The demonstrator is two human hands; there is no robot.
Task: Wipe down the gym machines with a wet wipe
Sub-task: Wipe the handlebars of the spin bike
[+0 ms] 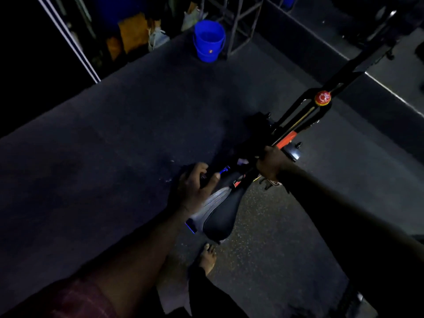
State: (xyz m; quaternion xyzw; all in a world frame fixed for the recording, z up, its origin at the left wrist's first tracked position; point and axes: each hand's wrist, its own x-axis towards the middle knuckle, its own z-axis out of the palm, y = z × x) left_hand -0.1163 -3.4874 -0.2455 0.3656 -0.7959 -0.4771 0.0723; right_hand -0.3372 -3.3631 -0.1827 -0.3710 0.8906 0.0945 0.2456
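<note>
Bike stands on a dark floor. Left hand grips the saddle nose. Right hand clenches the bike ahead; a pale scrap, likely the wipe, sits beside it. Poor light may hide missed spots, and the wipe may slip free.

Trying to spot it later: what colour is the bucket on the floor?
Bright blue; the bucket shows best in the head view.

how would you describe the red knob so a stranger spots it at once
Find the black exercise bike frame slanting from the saddle up to the top right. Partway up it, beyond the right hand gripping the frame, sits the red knob. It is the only round red thing with a yellow rim; the orange-red patch below it is flat.
</note>
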